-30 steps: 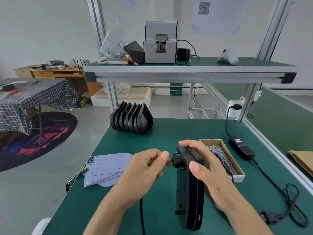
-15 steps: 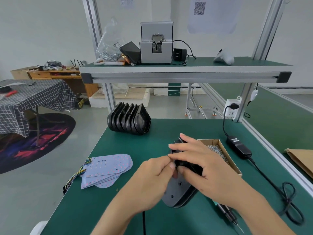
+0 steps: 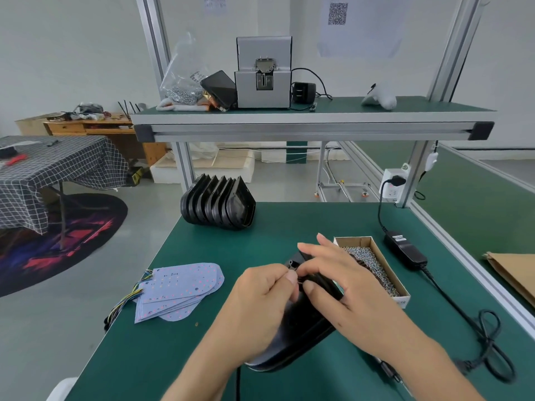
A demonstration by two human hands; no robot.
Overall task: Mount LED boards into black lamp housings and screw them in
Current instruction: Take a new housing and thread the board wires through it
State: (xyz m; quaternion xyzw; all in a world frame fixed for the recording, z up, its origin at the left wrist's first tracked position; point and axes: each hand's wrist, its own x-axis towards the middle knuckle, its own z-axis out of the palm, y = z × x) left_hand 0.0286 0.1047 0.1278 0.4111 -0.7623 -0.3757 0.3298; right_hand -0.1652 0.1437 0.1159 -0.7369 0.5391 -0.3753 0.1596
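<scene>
A black lamp housing (image 3: 301, 340) lies tilted on the green table (image 3: 202, 357), its narrow end pointing away from me. My left hand (image 3: 257, 311) has its fingers curled and pinches a small part at that narrow end; the part itself is mostly hidden. My right hand (image 3: 350, 293) reaches over the same end, thumb on the near side and fingers across the top, holding the housing. A stack of pale LED boards (image 3: 179, 287) with coloured wires lies to the left. Several empty black housings (image 3: 217, 204) stand in a row at the back.
An open cardboard box of screws (image 3: 372, 264) sits just right of my right hand. A black power adapter (image 3: 405, 250) and its coiled cable (image 3: 492, 354) lie along the right side. A screw feeder (image 3: 263, 73) stands on the upper shelf. A tool tip (image 3: 388, 369) shows under my right forearm.
The housing stood upright on its edge a second ago; it has been tipped down onto the table. Both hands stayed at its narrow end and moved lower with it.
</scene>
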